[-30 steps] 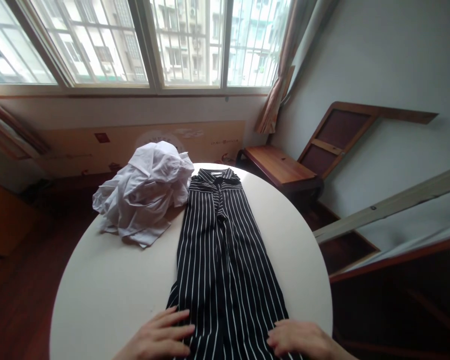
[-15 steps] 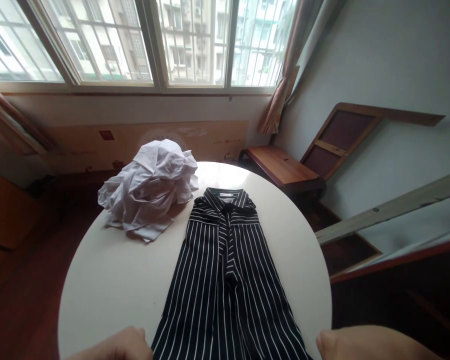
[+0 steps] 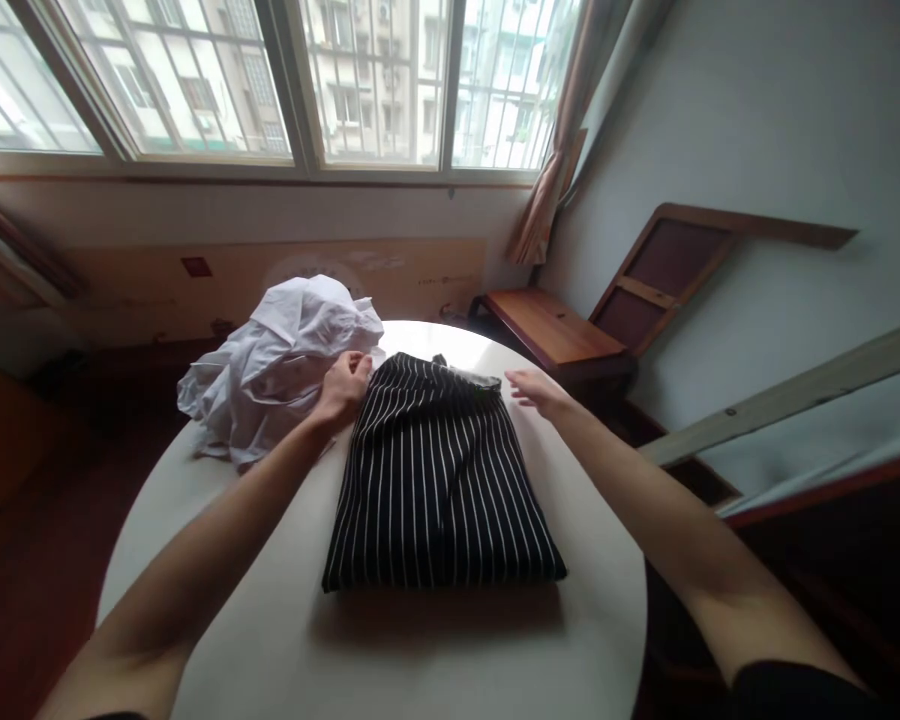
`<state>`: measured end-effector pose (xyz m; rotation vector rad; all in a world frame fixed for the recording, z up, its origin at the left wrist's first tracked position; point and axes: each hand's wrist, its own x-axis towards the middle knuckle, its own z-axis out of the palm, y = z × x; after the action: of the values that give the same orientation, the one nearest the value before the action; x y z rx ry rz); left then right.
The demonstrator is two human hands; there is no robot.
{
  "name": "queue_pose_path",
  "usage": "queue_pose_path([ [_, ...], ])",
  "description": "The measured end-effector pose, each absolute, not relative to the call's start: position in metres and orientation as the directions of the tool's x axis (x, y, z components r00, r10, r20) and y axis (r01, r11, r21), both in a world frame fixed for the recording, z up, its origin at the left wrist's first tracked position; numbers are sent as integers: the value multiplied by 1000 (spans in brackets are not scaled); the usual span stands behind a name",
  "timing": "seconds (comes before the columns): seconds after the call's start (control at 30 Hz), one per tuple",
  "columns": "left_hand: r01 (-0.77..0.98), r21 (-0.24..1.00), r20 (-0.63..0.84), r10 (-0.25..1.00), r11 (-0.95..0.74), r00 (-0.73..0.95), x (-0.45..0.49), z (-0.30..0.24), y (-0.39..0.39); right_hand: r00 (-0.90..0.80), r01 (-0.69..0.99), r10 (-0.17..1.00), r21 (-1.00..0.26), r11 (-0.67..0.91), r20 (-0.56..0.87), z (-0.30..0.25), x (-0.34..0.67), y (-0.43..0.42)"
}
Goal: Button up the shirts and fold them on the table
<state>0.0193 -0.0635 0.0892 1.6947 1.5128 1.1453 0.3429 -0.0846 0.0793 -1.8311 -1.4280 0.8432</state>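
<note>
A black shirt with white stripes [image 3: 439,470] lies folded over on the round white table [image 3: 240,600], its doubled edge toward me. My left hand [image 3: 345,388] is at the shirt's far left corner, fingers loosely curled and nothing visible between them. Off the far right corner is my right hand [image 3: 538,391], its fingers stretched out and apart from the cloth. A pale strip of the shirt's inside shows along the far right edge. The collar is mostly hidden under the fold.
A crumpled heap of white cloth [image 3: 270,360] sits on the table's far left, close by my left wrist. Beyond the table stand a wooden bench [image 3: 551,325] and a barred window [image 3: 379,90]. A wooden rail [image 3: 780,400] runs along the right.
The shirt's near half has been folded up over its collar end. Both hands have moved from the near edge to the far corners, and the right hand's fingers have spread.
</note>
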Motion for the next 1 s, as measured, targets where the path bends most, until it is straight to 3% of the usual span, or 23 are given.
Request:
queue_pose_path([
  [0.07, 681, 660, 331, 936, -317, 115, 21, 78, -84, 264, 656, 965, -734, -175, 6, 59, 340, -91],
  [0.13, 758, 457, 327, 880, -466, 344, 24, 72, -117, 188, 782, 967, -622, -42, 172, 50, 326, -112],
  [0.2, 741, 320, 238, 807, -590, 540, 28, 65, -151, -9, 875, 962, -464, 140, 273, 47, 303, -140],
  [0.27, 699, 240, 144, 736, -674, 661, 32, 53, -179, -242, 888, 940, -336, 314, 239, 42, 280, -166],
  [0.37, 648, 203, 37, 667, -734, 744, 26, 27, -201, -398, 884, 911, -221, 411, 103, 26, 265, -190],
  [0.5, 648, 215, -33, 658, -731, 753, 4, 9, -206, -337, 922, 941, -199, 332, 11, 7, 286, -193],
  [0.6, 631, 217, -25, 642, -745, 767, -2, 20, -194, -311, 927, 950, -209, 311, 33, 12, 298, -184],
  [0.77, 700, 132, 215, 709, -702, 671, 39, 38, -134, -309, 920, 923, -176, 351, 229, 25, 260, -136],
  [0.87, 764, 125, 161, 773, -633, 614, 63, 25, -92, -403, 895, 905, -149, 421, 135, 17, 242, -101],
  [1.0, 837, 179, 62, 855, -517, 515, 62, 1, -61, -329, 936, 944, -128, 327, 4, 3, 267, -78],
])
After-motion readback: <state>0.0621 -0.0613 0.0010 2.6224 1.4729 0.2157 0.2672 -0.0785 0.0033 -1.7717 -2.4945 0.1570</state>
